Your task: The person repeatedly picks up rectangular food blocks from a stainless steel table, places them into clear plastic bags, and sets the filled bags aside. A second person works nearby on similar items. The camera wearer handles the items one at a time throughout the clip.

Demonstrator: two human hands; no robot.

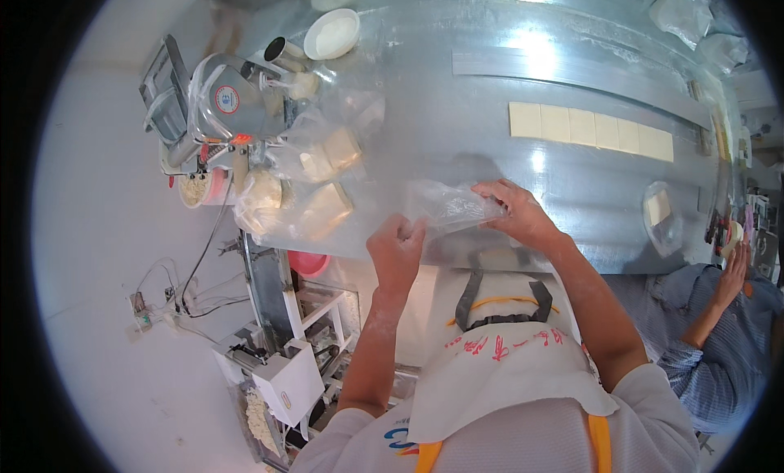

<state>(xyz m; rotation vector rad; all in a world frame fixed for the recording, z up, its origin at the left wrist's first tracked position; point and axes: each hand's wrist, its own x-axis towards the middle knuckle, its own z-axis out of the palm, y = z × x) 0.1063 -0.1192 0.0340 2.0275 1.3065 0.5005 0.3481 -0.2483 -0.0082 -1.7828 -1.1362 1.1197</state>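
A clear plastic bag (456, 206) is stretched between my two hands above the metal tabletop. My left hand (398, 246) grips its left edge with closed fingers. With thumb and fingers, my right hand (517, 212) pinches the bag's right end. To the left lie clear bags with stacks of pale dough sheets, one stack (327, 206) near the table's front edge and another (342, 148) behind it. A row of square dough sheets (591, 128) lies side by side at the back right. Another small dough stack (658, 208) rests on clear plastic at the right.
A long metal strip (576, 87) lies behind the dough row. A white bowl (332, 34) of white powder and a metal cup (285, 51) stand at the back left, near a machine (226, 99). A co-worker's hand (732, 274) is at the far right.
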